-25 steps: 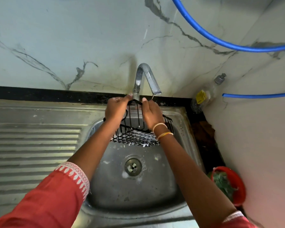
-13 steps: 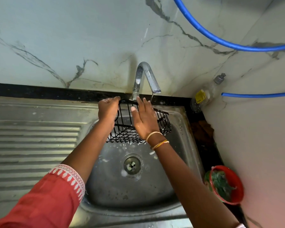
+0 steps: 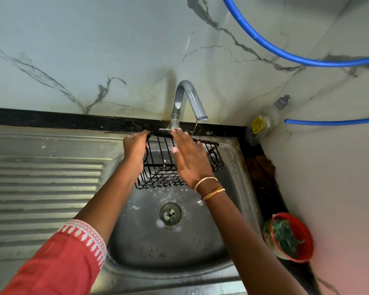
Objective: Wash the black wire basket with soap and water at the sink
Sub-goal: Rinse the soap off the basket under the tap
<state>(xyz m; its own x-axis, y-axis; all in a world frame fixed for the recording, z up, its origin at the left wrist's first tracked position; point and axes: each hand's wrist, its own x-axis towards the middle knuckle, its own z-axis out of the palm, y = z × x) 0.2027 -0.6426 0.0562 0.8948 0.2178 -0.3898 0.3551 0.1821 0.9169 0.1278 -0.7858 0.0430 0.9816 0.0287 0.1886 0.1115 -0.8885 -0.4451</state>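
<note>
The black wire basket (image 3: 158,165) hangs over the steel sink (image 3: 232,167), just below the chrome tap (image 3: 186,96). A thin stream of water runs from the spout onto the basket's back rim. My left hand (image 3: 135,152) grips the basket's left end. My right hand (image 3: 190,158) lies flat with straight fingers across the basket's middle, fingertips near the back rim. Soap flecks dot the sink floor around the drain (image 3: 170,213).
A ribbed steel draining board (image 3: 41,188) extends left of the sink. A clear soap dispenser bottle (image 3: 262,122) stands in the back right corner. A red tub with a green scrubber (image 3: 290,237) sits at the right. Blue hoses (image 3: 285,52) cross the marble wall.
The basket has shifted left and tilted up at its back. My right hand has let go of the rim and spread flat across the wires. My left hand has kept its grip.
</note>
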